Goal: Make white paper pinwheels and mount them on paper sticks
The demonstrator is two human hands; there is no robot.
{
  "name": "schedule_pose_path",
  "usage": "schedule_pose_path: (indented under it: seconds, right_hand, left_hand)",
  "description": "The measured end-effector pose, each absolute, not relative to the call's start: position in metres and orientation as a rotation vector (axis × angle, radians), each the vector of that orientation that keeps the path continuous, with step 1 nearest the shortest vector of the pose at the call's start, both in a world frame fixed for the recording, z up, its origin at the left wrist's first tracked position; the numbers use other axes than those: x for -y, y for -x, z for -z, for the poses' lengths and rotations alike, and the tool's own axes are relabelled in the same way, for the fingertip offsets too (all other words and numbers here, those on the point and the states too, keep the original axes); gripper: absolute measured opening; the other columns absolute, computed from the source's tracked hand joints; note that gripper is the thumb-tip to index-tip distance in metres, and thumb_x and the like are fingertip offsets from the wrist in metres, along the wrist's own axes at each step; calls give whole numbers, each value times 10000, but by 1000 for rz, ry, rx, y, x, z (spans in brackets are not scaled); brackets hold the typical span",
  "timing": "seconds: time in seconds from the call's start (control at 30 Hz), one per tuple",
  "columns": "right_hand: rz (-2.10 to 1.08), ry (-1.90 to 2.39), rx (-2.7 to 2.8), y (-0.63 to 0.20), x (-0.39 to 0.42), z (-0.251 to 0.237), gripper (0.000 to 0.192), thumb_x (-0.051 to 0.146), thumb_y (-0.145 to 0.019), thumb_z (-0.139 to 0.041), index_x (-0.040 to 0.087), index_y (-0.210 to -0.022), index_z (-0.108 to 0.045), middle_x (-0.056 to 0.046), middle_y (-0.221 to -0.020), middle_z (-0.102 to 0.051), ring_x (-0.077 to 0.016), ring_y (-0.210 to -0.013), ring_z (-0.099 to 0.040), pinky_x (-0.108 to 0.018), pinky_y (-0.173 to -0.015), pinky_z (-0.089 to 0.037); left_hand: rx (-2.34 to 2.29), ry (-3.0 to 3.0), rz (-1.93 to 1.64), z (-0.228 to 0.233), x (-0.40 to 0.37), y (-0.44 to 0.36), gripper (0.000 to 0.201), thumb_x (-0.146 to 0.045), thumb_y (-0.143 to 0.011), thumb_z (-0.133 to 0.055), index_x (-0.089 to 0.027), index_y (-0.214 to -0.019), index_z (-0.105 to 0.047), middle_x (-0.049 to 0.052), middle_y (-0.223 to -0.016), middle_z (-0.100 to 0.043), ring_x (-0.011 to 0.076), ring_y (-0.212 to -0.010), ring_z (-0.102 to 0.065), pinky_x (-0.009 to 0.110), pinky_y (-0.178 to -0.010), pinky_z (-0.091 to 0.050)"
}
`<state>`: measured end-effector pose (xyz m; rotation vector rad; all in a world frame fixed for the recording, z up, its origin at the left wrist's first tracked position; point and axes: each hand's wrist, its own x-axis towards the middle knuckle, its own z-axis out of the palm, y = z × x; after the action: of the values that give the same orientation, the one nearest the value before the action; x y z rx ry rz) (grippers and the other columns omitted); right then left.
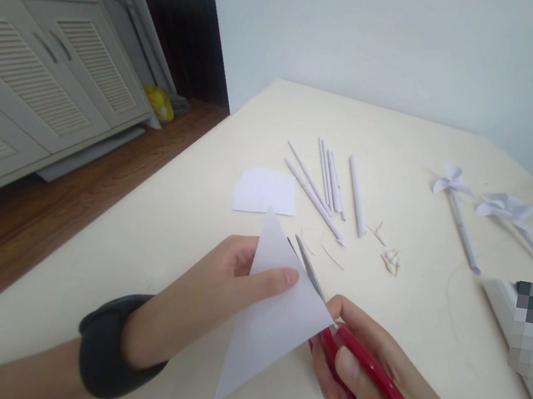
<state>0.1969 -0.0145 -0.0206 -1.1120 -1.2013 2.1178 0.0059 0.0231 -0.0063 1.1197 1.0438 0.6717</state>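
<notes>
My left hand (234,275) pinches a white sheet of paper (272,322), its thumb on top and the other fingers behind. Pointed corners stick out at the top, the right and the bottom of the sheet. In my right hand (363,356) is a pair of red-handled scissors (384,380). The parted blades lie along the paper's upper right edge, partly behind it. Just beyond my left hand lies a stack of white paper squares (267,193). Several rolled paper sticks (320,198) rest to the right of that stack.
Two paper pinwheels on sticks (454,182) lie at the right. Small white-tipped pieces (391,261) and thin strands (332,250) are scattered mid-table. A pale object (506,312), partly pixelated, sits at the right edge. Louvred cabinets (41,56) stand left of the table (188,180).
</notes>
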Motion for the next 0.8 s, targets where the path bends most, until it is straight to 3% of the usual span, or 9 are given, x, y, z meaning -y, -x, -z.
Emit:
schedule_pose_path:
  seconds: [0.13, 0.4, 0.8]
  right_hand:
    - [-2042, 1069, 1315, -198, 14, 31, 367, 546, -803, -498, 208, -875, -375, 64, -571, -378, -57, -477, -279, -218, -462, -196]
    - [-2026, 1004, 1390, -201, 11, 30, 368, 536, -813, -498, 192, -899, -400, 54, -584, -374, -71, -518, -266, -240, -517, -224]
    - [-2121, 1038, 1160, -195, 12, 27, 333, 488, -799, -552, 197, -795, -391, 67, -530, -371, -65, -486, -261, -226, -487, -202]
  left_hand:
    - [-1024, -1182, -609, 8, -25, -1, 234, -334, -795, -560, -144, -890, -656, 57, -846, -693, 200, -732, -633, 286, -633, -496]
    - [-1023, -1274, -585, 6, -26, -1, 210, -336, -806, -544, -150, -821, -640, 33, -791, -678, 173, -693, -612, 259, -600, -487]
    - [-1032, -1290, -590, 7, -25, -1, 230, -353, -813, -533, -142, -806, -625, 31, -747, -665, 147, -626, -592, 234, -548, -460]
